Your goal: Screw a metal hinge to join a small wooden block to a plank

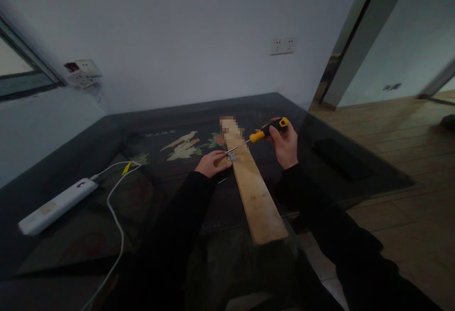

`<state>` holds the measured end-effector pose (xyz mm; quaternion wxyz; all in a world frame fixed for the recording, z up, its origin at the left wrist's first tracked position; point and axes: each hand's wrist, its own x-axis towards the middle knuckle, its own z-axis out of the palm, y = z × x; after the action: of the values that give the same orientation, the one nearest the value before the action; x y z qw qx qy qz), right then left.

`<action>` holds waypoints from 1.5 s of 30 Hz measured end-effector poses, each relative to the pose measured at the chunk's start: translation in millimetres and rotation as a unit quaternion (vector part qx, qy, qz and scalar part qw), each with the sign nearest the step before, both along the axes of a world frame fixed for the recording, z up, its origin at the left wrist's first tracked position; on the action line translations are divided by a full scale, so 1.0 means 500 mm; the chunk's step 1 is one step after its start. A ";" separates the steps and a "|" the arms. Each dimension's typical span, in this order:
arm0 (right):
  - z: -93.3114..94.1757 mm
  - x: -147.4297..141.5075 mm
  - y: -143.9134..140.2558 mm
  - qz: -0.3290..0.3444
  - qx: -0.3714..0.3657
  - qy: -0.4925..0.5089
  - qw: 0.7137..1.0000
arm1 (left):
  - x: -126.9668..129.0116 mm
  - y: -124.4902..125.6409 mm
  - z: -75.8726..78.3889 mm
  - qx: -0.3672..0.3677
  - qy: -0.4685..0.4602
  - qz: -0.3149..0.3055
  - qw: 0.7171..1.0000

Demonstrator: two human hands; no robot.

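- Tabletop: dark, carrying a plank that overhangs its 6 o'clock edge.
- Right hand, 3 o'clock of the plank: grip clenched around a yellow-handled screwdriver, tip at a small metal bracket.
- Left hand, 9 o'clock: fingers steadying the bracket; the step appears to be screw-driving, calling for firm alignment.

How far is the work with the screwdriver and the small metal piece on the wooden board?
Done: the wooden board lies on the dark table, and a small metal piece sits on it. In hand: the left hand steadies that piece while the right hand holds the screwdriver, tip at it. Left: whether any screw is fully in is too small to tell.
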<state>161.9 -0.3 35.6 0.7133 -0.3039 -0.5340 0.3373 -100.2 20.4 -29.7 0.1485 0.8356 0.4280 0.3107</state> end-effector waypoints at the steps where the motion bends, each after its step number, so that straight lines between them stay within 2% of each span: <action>1: 0.002 -0.002 -0.004 0.000 0.003 -0.004 1.000 | 0.000 0.000 0.001 -0.001 0.001 0.001 1.000; 7: 0.016 -0.020 -0.022 0.001 -0.001 -0.029 1.000 | 0.002 -0.002 0.003 -0.007 -0.005 0.006 1.000; 14: 0.014 -0.023 -0.023 -0.039 -0.009 -0.126 0.991 | 0.003 -0.006 0.008 -0.009 0.001 0.008 1.000; 18: 0.020 -0.026 -0.025 -0.030 0.004 -0.135 0.990 | 0.003 -0.006 0.008 -0.011 0.008 0.007 1.000; 22: 0.042 -0.030 -0.025 -0.010 0.022 -0.158 0.987 | 0.004 -0.006 0.009 -0.008 0.014 0.003 1.000; 25: 0.078 -0.036 -0.021 0.024 0.042 -0.213 0.976 | 0.006 -0.008 0.012 -0.015 0.008 0.006 1.000; 28: 0.128 -0.049 -0.013 0.075 0.069 -0.295 0.950 | 0.006 -0.011 0.013 -0.025 0.001 0.009 1.000; 33: 0.198 -0.089 0.003 0.138 0.139 -0.429 0.882 | 0.002 -0.009 0.006 -0.018 -0.002 0.000 1.000; 41: 0.256 -0.153 0.013 0.170 0.219 -0.573 0.771 | -0.003 0.003 -0.004 -0.012 0.008 0.002 1.000; 45: 0.269 -0.175 0.017 0.157 0.238 -0.602 0.746 | -0.002 0.005 -0.004 -0.007 0.003 0.007 1.000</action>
<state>74.6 8.3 170.1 0.2302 -0.1766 -0.9555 0.0535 -101.4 22.9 -31.7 0.1505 0.8322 0.4366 0.3067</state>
